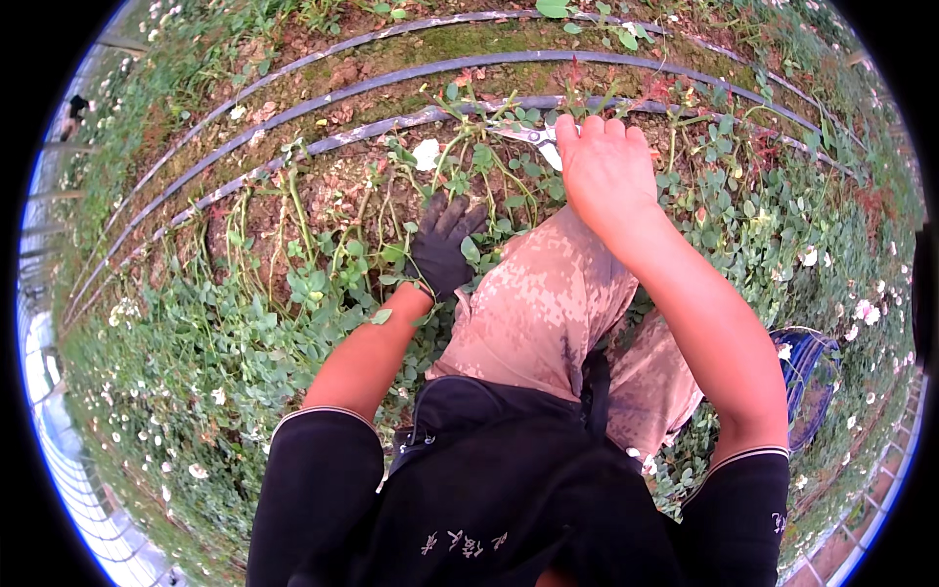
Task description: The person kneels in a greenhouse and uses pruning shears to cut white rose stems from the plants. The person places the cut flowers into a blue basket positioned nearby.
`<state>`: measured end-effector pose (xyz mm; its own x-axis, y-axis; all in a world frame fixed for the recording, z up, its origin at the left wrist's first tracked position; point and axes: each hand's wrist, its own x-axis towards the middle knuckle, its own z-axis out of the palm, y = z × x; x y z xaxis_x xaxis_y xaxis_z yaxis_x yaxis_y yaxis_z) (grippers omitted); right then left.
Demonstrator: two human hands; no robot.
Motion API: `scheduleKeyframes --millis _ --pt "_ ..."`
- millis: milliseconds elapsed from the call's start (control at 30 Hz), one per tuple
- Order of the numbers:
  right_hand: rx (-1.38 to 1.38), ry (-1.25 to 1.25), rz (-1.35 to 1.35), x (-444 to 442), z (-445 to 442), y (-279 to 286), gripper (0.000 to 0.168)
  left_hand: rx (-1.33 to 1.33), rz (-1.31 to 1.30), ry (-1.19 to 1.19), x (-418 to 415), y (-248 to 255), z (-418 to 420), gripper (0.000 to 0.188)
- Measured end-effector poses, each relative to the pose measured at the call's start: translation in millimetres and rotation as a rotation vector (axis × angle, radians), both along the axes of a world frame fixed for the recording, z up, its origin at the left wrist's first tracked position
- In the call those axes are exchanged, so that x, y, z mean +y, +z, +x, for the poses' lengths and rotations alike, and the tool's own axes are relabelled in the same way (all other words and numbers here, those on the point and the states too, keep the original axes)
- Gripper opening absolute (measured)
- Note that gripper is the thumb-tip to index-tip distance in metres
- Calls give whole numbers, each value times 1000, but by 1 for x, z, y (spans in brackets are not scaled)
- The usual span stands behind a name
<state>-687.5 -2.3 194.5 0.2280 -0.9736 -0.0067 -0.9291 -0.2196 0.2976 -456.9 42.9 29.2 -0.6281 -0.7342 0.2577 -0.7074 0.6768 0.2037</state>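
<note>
My right hand (610, 165), bare, is closed around the handles of pruning shears (539, 139). The metal blades point left and reach a green cut stem (463, 133) at the base of a rose bush; whether they touch it I cannot tell. My left hand (442, 253) wears a dark glove and lies back up among leafy stems, fingers spread. Its palm is hidden, and nothing shows in its grasp. A white rose bloom (426, 155) sits just above its fingertips. Beside the right hand, green leaves (522, 117) partly surround the shears.
Dark irrigation hoses (433, 114) run in curves across mossy soil (484, 40) beyond the plants. Dense rose foliage (242, 315) spreads on both sides. To the right is a blue basket-like container (810, 385). My camouflage trouser leg (543, 293) juts between my arms.
</note>
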Motion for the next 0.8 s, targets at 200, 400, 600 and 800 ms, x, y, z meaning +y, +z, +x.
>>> scheduleKeyframes --millis 200,400,600,800 --pt "-30 -25 103 -16 0 3 18 -5 -6 -4 -1 -5 3 48" --pt "-71 32 105 -32 3 8 17 19 -32 -20 -2 -3 2 38" --pt "-37 47 120 -42 18 11 18 101 19 -8 -1 -5 2 33" --pt "-111 28 174 -47 28 5 19 120 -32 -24 -3 -8 2 34"
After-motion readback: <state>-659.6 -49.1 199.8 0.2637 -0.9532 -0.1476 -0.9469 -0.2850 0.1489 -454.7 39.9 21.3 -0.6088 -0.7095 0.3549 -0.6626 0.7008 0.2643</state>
